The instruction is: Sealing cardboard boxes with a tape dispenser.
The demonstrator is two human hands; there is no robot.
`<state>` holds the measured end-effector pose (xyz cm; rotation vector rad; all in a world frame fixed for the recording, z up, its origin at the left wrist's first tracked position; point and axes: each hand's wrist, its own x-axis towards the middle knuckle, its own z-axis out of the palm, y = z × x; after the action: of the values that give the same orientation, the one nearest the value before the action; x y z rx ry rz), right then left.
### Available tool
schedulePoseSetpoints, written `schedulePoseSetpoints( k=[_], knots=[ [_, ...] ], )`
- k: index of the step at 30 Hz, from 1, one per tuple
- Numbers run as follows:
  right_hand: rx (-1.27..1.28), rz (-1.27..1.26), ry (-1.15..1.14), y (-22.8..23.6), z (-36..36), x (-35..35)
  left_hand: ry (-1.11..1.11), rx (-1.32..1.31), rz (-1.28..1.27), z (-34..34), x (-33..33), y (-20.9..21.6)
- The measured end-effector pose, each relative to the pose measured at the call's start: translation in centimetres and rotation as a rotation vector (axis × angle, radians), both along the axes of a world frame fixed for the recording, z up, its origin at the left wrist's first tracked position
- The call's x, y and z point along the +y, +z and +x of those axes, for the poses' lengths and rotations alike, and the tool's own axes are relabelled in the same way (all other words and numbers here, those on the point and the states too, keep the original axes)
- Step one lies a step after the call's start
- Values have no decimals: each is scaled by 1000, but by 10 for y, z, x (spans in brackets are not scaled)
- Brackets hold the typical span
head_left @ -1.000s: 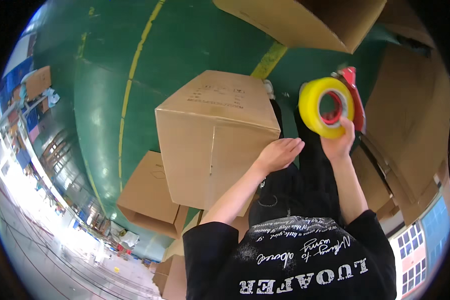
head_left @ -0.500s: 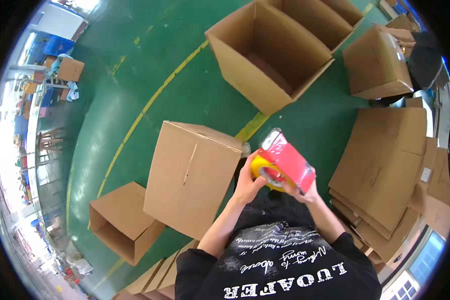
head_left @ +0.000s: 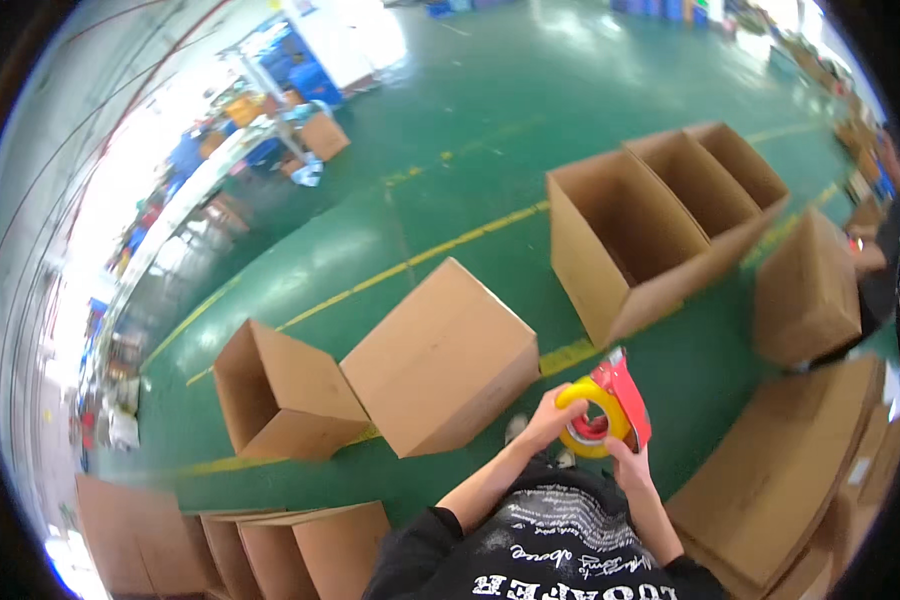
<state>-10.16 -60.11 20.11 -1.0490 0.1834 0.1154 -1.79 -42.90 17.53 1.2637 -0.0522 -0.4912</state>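
Note:
In front of my body I hold a red tape dispenser [head_left: 631, 402] with a thick yellow ring [head_left: 581, 440] on its side. My left hand [head_left: 550, 415] is closed on the left edge of the ring. My right hand [head_left: 630, 466] grips the dispenser from below, at its lower right. Just to the left of my hands stands a cardboard box [head_left: 440, 350] with its upper face closed. I touch neither this box nor any other.
Left of the closed box lies an open carton [head_left: 310, 385]. Several tall open cartons [head_left: 582, 265] stand ahead. At right, another person's arm [head_left: 870, 258] is beside a carton [head_left: 810, 290]. Flat cardboard [head_left: 780, 470] is stacked near right; more open cartons [head_left: 345, 545] stand near left.
My view has swung, so the boxes appear shifted and more of the far room shows. The dispenser has turned in my hands and its yellow ring now faces me more fully.

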Motion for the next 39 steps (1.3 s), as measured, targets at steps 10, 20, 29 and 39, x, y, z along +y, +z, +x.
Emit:
schedulePoseSetpoints(
  k=[10,20,29,39],
  knots=[
    [-64,-18,63,-11,9,64,470,39,235,-42,95,0],
    [-232,-304,337,-29,54,219,705,130,492,-62,208,-2],
    [384,224,44,-90,95,286,242,-125,887,-14,317,13],
    [144,-194,-473,-162,231,193,-59,-552,1294,159,309,-48]
  ],
)
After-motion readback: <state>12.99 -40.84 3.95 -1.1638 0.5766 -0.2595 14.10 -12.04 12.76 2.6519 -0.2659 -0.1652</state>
